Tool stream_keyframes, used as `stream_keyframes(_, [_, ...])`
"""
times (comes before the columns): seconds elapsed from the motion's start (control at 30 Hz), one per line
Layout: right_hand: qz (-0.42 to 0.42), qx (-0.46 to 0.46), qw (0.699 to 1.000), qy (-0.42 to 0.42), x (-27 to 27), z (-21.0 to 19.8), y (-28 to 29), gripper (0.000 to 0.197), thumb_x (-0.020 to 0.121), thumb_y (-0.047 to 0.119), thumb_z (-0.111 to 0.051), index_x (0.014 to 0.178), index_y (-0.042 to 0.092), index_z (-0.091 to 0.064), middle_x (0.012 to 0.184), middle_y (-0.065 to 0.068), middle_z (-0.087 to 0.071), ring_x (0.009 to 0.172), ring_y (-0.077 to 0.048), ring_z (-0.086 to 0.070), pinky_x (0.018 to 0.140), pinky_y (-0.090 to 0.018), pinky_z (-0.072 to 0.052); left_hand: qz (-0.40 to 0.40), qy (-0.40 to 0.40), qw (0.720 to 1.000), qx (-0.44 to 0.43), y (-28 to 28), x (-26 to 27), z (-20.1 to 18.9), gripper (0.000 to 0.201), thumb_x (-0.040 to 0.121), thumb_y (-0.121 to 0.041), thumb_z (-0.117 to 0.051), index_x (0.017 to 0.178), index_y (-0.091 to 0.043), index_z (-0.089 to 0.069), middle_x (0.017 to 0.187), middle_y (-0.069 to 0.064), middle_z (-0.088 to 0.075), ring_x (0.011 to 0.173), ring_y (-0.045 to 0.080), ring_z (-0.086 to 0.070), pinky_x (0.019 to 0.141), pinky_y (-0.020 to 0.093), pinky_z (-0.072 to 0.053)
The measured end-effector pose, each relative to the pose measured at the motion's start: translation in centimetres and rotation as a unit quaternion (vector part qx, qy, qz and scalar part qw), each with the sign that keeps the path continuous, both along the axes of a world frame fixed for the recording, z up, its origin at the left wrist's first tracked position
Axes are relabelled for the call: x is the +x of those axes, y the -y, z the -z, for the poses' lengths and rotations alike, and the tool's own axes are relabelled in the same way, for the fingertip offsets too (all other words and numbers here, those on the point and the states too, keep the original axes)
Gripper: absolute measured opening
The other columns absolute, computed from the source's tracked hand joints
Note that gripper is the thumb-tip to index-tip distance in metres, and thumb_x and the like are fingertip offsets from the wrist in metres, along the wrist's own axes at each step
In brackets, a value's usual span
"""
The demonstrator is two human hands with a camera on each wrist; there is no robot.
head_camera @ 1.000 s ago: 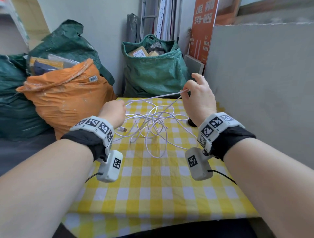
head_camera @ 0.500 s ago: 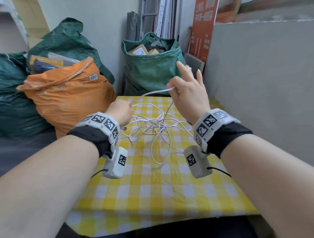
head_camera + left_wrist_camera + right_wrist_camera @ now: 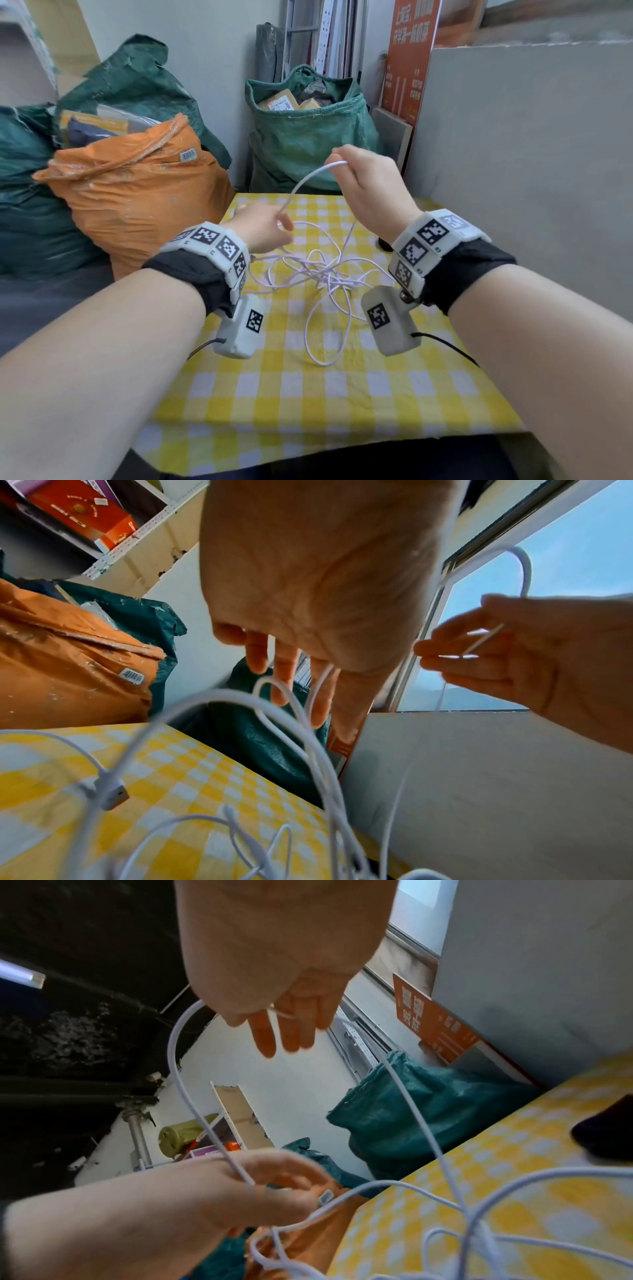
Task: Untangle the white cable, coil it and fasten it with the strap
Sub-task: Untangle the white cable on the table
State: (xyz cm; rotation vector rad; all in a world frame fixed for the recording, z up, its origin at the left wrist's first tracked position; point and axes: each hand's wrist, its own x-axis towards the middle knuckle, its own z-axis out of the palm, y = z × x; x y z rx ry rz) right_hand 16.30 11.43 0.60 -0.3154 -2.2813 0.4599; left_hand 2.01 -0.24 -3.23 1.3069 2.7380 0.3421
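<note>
The white cable (image 3: 325,274) lies in a loose tangle on the yellow checked tablecloth (image 3: 308,394). One strand arches up from my left hand (image 3: 270,229) to my raised right hand (image 3: 359,178). My left hand grips the cable low over the table's far left, with a loop hanging below its fingers (image 3: 291,674). A USB plug (image 3: 109,791) dangles under that hand. My right hand pinches the strand at the top of the arch between thumb and fingers (image 3: 287,1026). A small dark object (image 3: 383,245), partly hidden behind my right wrist, sits on the cloth; whether it is the strap I cannot tell.
An orange sack (image 3: 137,192) leans against the table's left side. Beyond the far edge stands a green sack (image 3: 308,137) holding boxes. A tall grey board (image 3: 513,154) walls off the right side, with an orange sign (image 3: 411,58) behind it.
My right hand has risen and swung left toward the left hand, turning the taut strand into a high arch. My left hand has shifted right and slightly up, keeping hold of the cable.
</note>
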Motion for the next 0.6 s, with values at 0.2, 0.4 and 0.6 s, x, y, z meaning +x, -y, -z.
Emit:
stream_keyframes(0.2, [-0.079, -0.154, 0.983, 0.060, -0.6, -1.3, 2.2, 0.032, 0.098, 0.026, -0.041, 0.083, 0.010, -0.065, 0.079, -0.006, -0.072, 0.064, -0.021, -0.067, 0.072, -0.035, -0.056, 0.138, 0.354, 0.897, 0.224, -0.7, 3.0, -1.2, 0.041, 0.069, -0.007, -0.076, 0.104, -0.024, -0.062, 0.086, -0.010, -0.062, 0.090, 0.012, -0.058, 0.075, 0.027, -0.042])
stream_keyframes(0.4, [0.083, 0.004, 0.976, 0.203, -0.6, 0.0, 0.0, 0.034, 0.097, 0.034, -0.033, 0.086, 0.017, -0.061, 0.087, -0.007, -0.068, 0.084, -0.030, -0.062, 0.076, -0.037, -0.050, 0.131, 0.518, 0.786, 0.312, 0.1, 2.8, -3.9, 0.053, 0.077, -0.011, -0.072, 0.124, -0.022, -0.050, 0.063, -0.004, -0.058, 0.055, 0.010, -0.044, 0.052, 0.020, -0.042])
stream_keyframes(0.6, [0.125, -0.047, 0.961, 0.241, 0.5, 2.0, -2.6, 0.029, 0.091, 0.023, -0.043, 0.085, 0.010, -0.068, 0.089, -0.011, -0.069, 0.085, -0.031, -0.063, 0.079, -0.036, -0.052, 0.011, 0.384, 0.832, 0.399, -0.2, 1.0, -4.1, 0.022, 0.096, -0.019, -0.051, 0.075, -0.013, -0.058, 0.043, -0.009, -0.030, 0.034, 0.003, -0.019, 0.034, 0.015, -0.013])
